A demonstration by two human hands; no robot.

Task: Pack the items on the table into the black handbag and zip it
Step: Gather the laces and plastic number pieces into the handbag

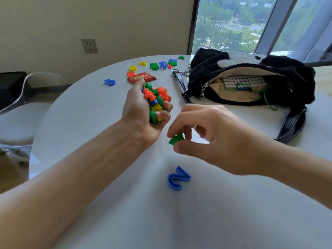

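White and round, the table (100,159) fills most of your view, with a beige wall, a socket (89,46) and a window (251,24) behind it. Your left hand (142,112) is palm up above the table, fingers curled around a heap of plastic letters (155,103) in green, orange, blue and yellow. Your right hand (212,135) sits just beside it, thumb and fingertips pinching one green letter (176,138), lifted off the surface. Nearer to you, a blue letter (178,177) lies flat on the table, alone.

Your handbag (269,83), black and fluffy, lies on its side at the right, beyond your right hand. Its zip is open, showing a tan lining, a white bumpy item (242,80) and a green cord (267,103) trailing out over the edge. The strap (292,124) curls on the table beside it.

Farther back, a red packet (143,78) lies just past your left hand. Another blue letter (110,82) rests to its left, well apart. More scattered letters (161,64) in yellow, green and blue sit in a loose row near the far edge. A clear chair (36,90) stands at the left.
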